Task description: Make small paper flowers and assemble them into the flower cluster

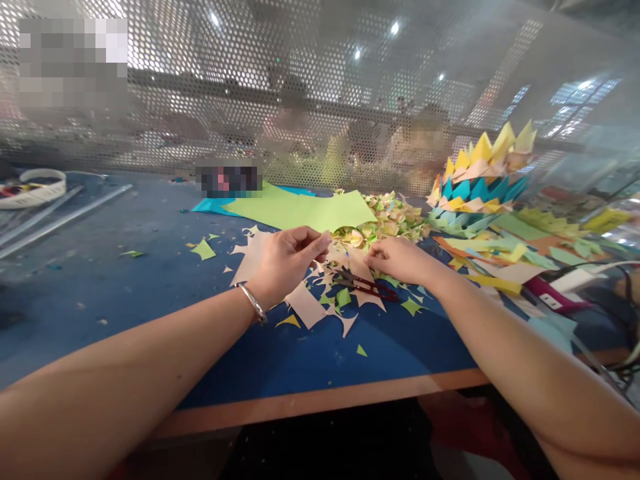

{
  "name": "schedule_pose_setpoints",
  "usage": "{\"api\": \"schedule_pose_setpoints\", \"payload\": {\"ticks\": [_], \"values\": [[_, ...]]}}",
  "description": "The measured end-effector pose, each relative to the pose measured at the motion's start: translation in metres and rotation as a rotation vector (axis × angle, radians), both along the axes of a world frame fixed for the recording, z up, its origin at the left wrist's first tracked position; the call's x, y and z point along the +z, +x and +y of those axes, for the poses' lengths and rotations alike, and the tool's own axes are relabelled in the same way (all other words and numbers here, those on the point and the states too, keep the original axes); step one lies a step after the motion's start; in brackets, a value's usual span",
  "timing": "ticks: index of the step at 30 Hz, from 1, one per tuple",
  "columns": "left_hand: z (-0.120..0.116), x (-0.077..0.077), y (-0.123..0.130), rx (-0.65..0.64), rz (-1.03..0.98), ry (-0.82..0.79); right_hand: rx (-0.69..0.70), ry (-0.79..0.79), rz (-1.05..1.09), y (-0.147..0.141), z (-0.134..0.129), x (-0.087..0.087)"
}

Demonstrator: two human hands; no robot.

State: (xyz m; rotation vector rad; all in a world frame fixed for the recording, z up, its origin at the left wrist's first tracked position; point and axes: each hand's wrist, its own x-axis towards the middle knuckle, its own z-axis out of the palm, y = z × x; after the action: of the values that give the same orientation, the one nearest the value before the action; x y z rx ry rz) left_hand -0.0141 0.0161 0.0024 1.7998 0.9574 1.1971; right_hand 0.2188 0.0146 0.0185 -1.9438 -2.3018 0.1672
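Thumb and forefinger of the left hand [293, 259] meet at frame ctr., grip together; can't tell if a scrap is pinched there. The right hand [397, 258], just right of ctr., has its fingers curled in; can't tell whether its grip is clamped on anything. Btwn. & below the two, mid-frame, dark-red snips [369, 287] lie amid pale pink scraps [307, 308] & green bits [343, 297]. A pale pink sheet [249, 262] w/ jagged cut edges lies by the left hand, partly hidden; a silver bracelet [253, 304] rings that wrist. Just above the hands, upper ctr., a lime-green sheet [310, 210] overlaps a blue sheet [210, 206], next to a heap of small paper pcs. [395, 219]. Right of frame: a tiered paper form [483, 183] w/ pointed yellow, blue & peach layers, mixed-color strips [515, 257] & a purple-and-white item [556, 297], ID unclear. Far left: clear rods [70, 219]. Blue tabletop [225, 380] has a brown front edge, lower frame. Perforated screen [175, 57] spans the top.
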Motion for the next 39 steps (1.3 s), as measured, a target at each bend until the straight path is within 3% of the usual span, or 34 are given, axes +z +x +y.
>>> {"api": "schedule_pose_setpoints", "payload": {"ticks": [15, 23, 30, 39], "values": [[-0.009, 0.004, 0.001, 0.000, 0.035, 0.021, -0.054, -0.102, 0.142, -0.005, -0.007, 0.004], [-0.012, 0.009, 0.000, 0.001, 0.093, 0.065, 0.009, 0.015, 0.078, -0.007, 0.003, -0.006], [-0.003, -0.001, 0.002, -0.058, 0.023, 0.052, 0.054, 0.047, 0.042, -0.005, 0.007, -0.011], [-0.005, 0.005, 0.001, -0.008, 0.079, 0.072, 0.045, 0.122, 0.201, -0.012, 0.003, -0.010]]}}
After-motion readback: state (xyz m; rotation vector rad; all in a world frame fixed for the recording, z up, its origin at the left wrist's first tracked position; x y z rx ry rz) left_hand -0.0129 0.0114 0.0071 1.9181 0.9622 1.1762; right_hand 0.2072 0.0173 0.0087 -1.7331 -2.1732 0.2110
